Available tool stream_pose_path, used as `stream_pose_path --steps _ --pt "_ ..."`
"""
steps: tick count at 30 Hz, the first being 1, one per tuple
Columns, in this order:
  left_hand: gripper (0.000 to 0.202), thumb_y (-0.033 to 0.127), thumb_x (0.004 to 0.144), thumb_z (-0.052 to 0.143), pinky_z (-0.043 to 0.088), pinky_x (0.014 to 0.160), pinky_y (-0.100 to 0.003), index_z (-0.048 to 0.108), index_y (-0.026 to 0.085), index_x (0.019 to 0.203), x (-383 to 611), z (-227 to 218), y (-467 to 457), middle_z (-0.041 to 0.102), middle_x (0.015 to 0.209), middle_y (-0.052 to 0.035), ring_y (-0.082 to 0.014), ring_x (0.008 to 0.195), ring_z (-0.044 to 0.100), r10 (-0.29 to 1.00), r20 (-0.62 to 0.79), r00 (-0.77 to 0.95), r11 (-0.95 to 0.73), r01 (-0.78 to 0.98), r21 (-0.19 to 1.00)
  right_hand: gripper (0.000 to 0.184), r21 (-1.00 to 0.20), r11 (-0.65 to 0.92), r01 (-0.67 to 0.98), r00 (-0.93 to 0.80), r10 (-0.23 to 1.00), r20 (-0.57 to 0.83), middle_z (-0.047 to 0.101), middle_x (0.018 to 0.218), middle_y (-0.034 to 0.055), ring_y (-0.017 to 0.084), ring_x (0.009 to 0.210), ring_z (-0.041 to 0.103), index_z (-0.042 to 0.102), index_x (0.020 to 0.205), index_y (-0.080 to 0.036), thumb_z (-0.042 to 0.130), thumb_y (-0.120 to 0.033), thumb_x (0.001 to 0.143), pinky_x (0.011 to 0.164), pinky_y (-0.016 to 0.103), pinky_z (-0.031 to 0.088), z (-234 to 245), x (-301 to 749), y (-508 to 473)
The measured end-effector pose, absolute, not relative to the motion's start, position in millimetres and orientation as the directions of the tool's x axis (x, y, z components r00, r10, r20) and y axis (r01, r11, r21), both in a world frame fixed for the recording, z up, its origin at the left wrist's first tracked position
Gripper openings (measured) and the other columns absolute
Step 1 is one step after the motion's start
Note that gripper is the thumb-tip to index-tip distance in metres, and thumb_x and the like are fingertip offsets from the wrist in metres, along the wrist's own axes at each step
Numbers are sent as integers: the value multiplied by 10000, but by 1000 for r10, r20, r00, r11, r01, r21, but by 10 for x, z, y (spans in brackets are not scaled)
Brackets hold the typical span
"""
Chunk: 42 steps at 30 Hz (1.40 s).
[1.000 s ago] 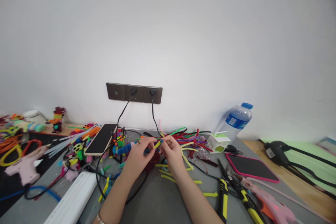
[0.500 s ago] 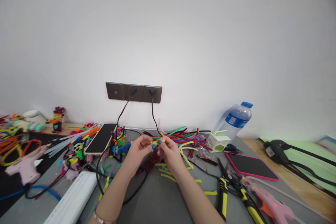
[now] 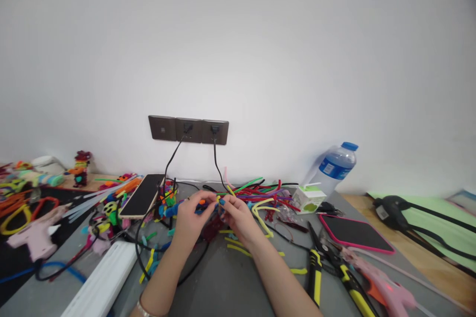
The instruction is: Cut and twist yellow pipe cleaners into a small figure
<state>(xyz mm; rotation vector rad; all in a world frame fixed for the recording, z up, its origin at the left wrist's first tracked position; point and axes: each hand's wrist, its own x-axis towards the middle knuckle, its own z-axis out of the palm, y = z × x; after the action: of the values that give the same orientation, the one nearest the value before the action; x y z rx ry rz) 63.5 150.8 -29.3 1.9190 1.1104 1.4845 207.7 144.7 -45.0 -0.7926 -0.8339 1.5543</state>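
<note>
My left hand (image 3: 194, 215) and my right hand (image 3: 240, 217) meet above the grey table, thumbs and fingertips pinched together. Between them is a small yellow and blue pipe cleaner piece (image 3: 218, 201), mostly covered by the fingers. A bit of orange shows by the left fingers; I cannot tell whether it belongs to the piece. Cut yellow pipe cleaner strips (image 3: 238, 249) lie on the table under my right hand. Behind both hands is a tangled heap of red, green and purple pipe cleaners (image 3: 256, 190).
On the left are a phone (image 3: 143, 195), a white power strip (image 3: 102, 280) and a pink glue gun (image 3: 35, 237). Pliers (image 3: 345, 277), a pink-edged phone (image 3: 355, 233), a small box (image 3: 309, 199) and a water bottle (image 3: 336, 168) stand or lie right. Black cables (image 3: 138, 245) loop beside my left forearm.
My left hand has turned slightly and its fingers have closed in toward the right hand. The yellow part between the fingertips shows less, and an orange bit now appears near the left fingers.
</note>
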Motion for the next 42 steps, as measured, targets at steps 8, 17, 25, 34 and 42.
stream_pose_path --steps 8,17,25,34,42 --pt "162 249 797 629 561 781 -286 711 165 909 645 -301 1539 741 907 -75 -190 841 693 883 442 161 -450 14 893 342 -837 -17 -547 -75 997 29 552 565 -51 79 494 436 572 637 -184 835 -401 602 505 206 320 -461 2063 1446" --pt "254 321 741 710 542 620 -252 711 155 934 633 -334 1594 737 828 -68 -167 702 668 966 217 139 -196 -147 969 306 -899 130 -418 29 991 130 554 572 -44 98 501 440 570 685 -194 772 -423 678 505 226 308 -556 2073 1490" --pt "216 270 666 778 548 688 -252 694 155 829 676 -374 1587 729 815 -53 -165 761 668 969 187 162 -150 -216 965 298 -883 142 -447 28 989 145 549 571 -46 90 499 425 562 686 -191 759 -415 703 513 224 308 -573 2068 1497" --pt "117 251 742 701 551 735 -287 759 174 809 642 -332 1572 725 833 -69 -195 801 672 905 406 126 -403 -50 914 319 -896 101 -432 -27 992 125 540 558 -50 86 481 427 576 659 -188 784 -430 674 489 216 304 -507 2073 1469" --pt "146 188 799 644 535 727 -270 763 250 856 548 -294 1566 725 799 -48 -176 768 669 697 671 251 -716 294 634 356 -859 -58 -509 -123 992 5 502 495 -63 69 433 392 550 613 -187 823 -415 617 447 194 294 -460 2059 1433"
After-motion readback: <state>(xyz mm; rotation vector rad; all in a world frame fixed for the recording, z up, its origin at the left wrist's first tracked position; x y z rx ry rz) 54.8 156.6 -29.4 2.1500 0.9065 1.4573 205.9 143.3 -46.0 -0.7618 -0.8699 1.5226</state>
